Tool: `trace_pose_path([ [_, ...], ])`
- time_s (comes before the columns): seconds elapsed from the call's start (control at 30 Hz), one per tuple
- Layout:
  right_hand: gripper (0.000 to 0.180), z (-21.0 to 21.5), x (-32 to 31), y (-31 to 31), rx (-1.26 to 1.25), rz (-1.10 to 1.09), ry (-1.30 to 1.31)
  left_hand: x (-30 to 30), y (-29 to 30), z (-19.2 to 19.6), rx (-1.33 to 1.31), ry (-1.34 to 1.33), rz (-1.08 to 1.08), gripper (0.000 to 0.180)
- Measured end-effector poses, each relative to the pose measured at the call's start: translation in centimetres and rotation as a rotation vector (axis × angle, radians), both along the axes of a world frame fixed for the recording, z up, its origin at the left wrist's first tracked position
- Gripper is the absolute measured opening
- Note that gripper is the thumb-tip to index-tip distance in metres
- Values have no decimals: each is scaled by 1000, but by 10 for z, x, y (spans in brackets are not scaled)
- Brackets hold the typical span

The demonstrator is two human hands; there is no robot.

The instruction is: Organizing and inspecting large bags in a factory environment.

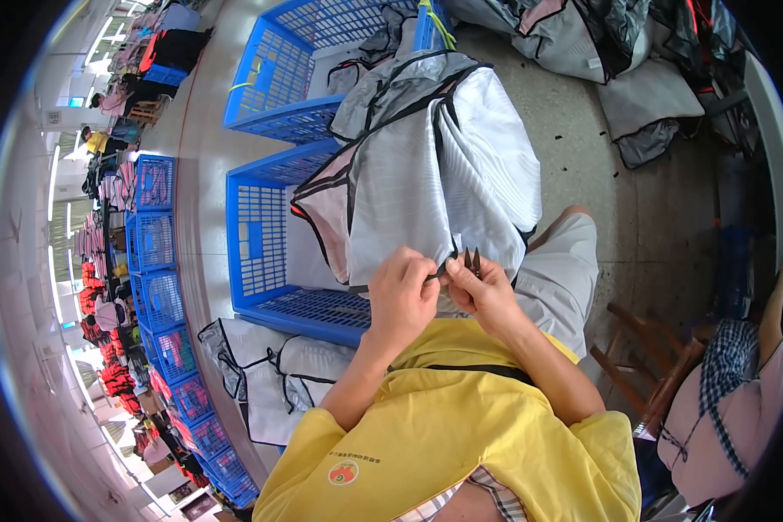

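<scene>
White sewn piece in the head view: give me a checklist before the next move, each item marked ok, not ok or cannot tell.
1. Left hand gripping the black trim: ok.
2. Right hand holding the snips: ok, blades pointing away from the wearer.
3. Snips clear of the fabric: cannot tell; the blades overlap it in this view.
4. White sewn piece lying flat: not ok; it is folded and bulging.
5. Loose threads at the trim: cannot tell, too small to see.

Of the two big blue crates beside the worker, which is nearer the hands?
The lower crate in the picture, just left of the left hand. The upper crate sits farther off and has yellow ties.
</scene>
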State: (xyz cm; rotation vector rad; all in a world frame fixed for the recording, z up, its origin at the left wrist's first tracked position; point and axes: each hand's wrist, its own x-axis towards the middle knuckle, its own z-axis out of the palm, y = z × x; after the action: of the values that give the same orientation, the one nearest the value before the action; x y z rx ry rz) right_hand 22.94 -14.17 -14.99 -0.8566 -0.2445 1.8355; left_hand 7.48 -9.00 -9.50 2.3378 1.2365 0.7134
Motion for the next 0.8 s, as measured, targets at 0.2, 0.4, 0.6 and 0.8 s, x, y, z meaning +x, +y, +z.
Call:
trace_pose_path([
  [0.2, 21, 14, 4, 6, -84, 74, -114, -4, -4, -11, 310, 97, -104, 32],
  [0.4, 19, 13, 7, 3, -89, 75, -3, -6, -4, -21, 421, 22, -157, 33],
  [0.6, 18, 0, 7, 2, -26, 96, -13, -10, 1, -29, 472, -91, -248, 31],
  [0.8, 20, -7, 9, -2, 29, 116, -2, -10, 1, -29, 463, -88, -274, 30],
])
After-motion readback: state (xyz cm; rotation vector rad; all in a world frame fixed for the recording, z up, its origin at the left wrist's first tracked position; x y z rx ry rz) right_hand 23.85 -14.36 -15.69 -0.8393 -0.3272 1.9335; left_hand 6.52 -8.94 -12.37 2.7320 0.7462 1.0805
